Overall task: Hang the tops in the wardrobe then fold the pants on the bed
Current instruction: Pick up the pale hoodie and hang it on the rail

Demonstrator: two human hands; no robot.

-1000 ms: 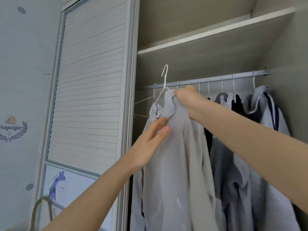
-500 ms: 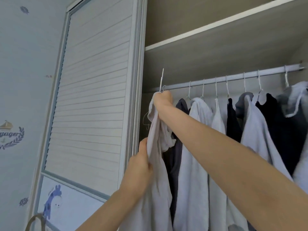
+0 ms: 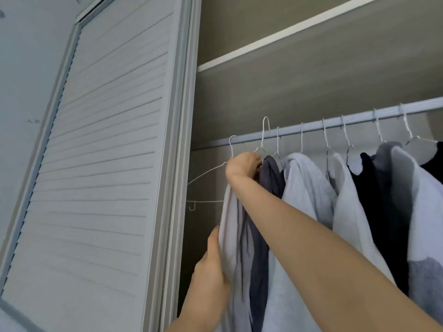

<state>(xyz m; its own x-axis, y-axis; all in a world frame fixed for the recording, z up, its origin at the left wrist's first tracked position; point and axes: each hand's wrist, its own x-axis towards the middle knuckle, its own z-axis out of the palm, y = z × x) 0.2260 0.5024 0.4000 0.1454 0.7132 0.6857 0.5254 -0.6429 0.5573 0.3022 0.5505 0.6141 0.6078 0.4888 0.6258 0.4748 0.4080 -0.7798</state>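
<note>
Grey and dark tops fill our wardrobe rail (image 3: pixel 311 124). We grip the pale grey top (image 3: pixel 231 226) at its collar with our right hand (image 3: pixel 242 164), left hand (image 3: pixel 212 262) pinching its hanging side.

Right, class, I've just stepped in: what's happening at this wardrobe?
A person is hanging a pale grey top in the open wardrobe. The right hand grips it at the collar, up by the rail, with the hanger's hook raised just over the rail. The left hand holds the fabric lower down. Other tops already hang along the rail, and an empty wire hanger hangs at the left end.
</note>
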